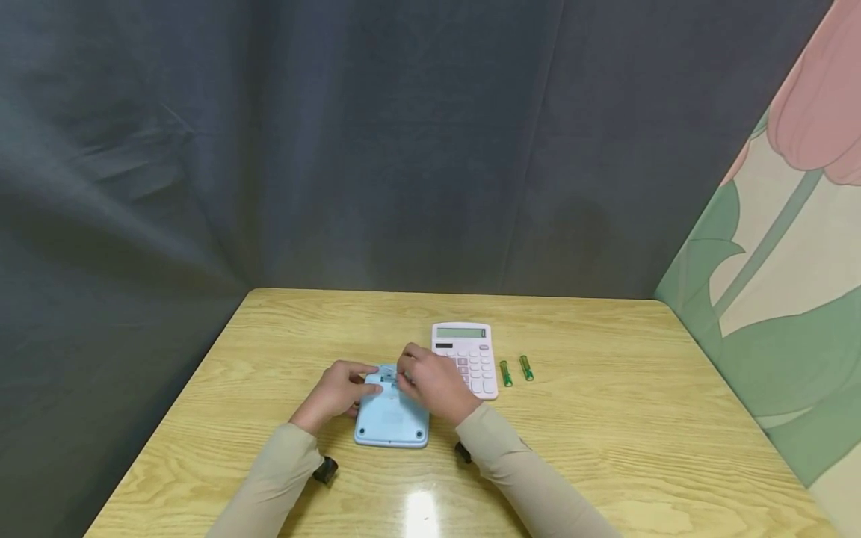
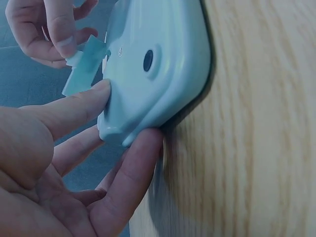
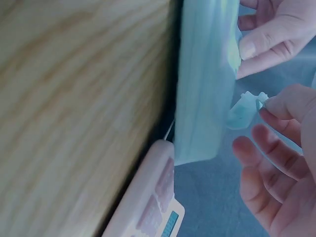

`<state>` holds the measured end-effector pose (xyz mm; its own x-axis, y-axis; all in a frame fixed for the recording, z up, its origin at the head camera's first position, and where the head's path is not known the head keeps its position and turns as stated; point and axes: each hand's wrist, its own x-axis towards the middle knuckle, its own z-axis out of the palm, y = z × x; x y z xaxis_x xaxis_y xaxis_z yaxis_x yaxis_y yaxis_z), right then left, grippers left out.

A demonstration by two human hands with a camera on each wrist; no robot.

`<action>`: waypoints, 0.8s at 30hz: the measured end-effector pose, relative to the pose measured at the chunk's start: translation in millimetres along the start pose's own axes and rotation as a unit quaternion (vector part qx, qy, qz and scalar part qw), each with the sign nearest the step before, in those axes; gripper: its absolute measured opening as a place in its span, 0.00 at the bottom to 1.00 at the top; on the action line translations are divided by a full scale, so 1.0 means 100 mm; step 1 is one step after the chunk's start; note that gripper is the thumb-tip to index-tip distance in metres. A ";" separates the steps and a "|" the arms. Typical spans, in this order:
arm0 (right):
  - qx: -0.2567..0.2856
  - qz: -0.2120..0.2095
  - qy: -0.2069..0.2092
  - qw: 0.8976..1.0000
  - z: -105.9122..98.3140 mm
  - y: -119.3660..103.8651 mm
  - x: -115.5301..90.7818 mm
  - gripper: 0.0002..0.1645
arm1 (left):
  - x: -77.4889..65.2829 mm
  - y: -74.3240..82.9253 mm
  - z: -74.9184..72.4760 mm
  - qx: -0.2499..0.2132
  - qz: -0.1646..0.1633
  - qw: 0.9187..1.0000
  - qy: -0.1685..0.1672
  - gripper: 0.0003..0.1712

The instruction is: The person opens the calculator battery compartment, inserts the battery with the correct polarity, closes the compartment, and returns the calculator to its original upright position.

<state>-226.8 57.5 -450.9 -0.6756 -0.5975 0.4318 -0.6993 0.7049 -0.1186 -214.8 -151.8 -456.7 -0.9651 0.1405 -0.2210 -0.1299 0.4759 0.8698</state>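
Observation:
A light-blue calculator [image 1: 393,420] lies back side up on the table, its battery compartment uncovered near the far edge. My left hand [image 1: 338,394] grips its left side, thumb [image 2: 81,106] on the back and other fingers at the edge and beneath. Over the compartment, my right hand [image 1: 433,379] pinches a small translucent blue battery cover [image 2: 88,66] between thumb and fingertips. In the right wrist view the cover [image 3: 244,111] stands tilted up beside the calculator's edge; whether it touches is unclear. What lies inside the compartment is too small to make out.
A pink calculator [image 1: 479,366] lies face up behind the right hand, its display lit. To its right are two green batteries [image 1: 506,373]. The wooden table [image 1: 605,418] ends at a dark curtain [image 1: 430,149]; a flower-patterned panel [image 1: 794,299] stands on the right.

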 end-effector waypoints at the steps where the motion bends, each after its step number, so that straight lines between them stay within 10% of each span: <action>1: 0.004 0.006 0.000 1.000 -0.01 0.00 0.00 0.06 | 0.00 0.00 0.00 0.001 0.000 1.000 0.001 0.23; 24: -0.001 0.043 0.056 0.998 -0.18 0.35 -0.28 0.06 | 0.03 0.00 0.03 0.011 0.003 1.000 0.020 0.23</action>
<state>-228.6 105.5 -451.3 -0.7023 -0.4890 0.5173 -0.6399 0.7521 -0.1578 -217.4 -148.9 -459.0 -0.9740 0.1093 -0.1987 -0.1202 0.4943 0.8609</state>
